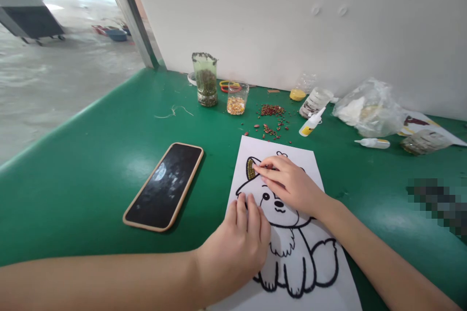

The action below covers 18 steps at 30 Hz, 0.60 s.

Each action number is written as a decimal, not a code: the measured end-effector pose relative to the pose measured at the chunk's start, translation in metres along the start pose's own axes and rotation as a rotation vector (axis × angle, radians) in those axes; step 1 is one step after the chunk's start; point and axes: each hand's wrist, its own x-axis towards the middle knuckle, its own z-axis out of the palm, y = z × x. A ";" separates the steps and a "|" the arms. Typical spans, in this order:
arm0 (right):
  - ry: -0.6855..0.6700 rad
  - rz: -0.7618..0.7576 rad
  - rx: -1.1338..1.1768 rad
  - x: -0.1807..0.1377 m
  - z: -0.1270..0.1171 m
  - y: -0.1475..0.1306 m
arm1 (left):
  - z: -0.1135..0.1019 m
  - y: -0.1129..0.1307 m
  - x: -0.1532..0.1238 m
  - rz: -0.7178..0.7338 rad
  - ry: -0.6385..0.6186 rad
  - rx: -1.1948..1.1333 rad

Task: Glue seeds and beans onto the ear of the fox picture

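A sheet of white paper (324,296) with a thick black outline drawing of a seated dog or fox lies before me on the table. Small greenish beans or seeds (251,170) fill the inside of its left ear. My right hand (288,180) rests over the head of the drawing, its outstretched fingertips touching the edge of that ear. Lower down, my left hand (244,238) lies on the left part of the sheet, fingers loosely bent and apart, with nothing visible in them. The palms of both hands are hidden.
On the green table (95,155) lies a phone (164,187). Behind the paper are a green cup of seeds (206,80), a cup of corn kernels (236,104), loose red beans (272,110), glue bottles (310,125) and a plastic bag (372,109), near a white wall (255,14).
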 end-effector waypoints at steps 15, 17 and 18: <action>-0.002 -0.009 -0.007 0.000 0.000 0.001 | 0.002 0.001 -0.001 -0.004 -0.008 0.011; -0.005 -0.005 -0.010 -0.001 0.000 0.001 | 0.002 0.001 0.000 -0.004 -0.007 0.005; -0.006 -0.004 -0.012 -0.001 0.000 0.001 | 0.002 0.001 0.000 -0.004 -0.008 0.004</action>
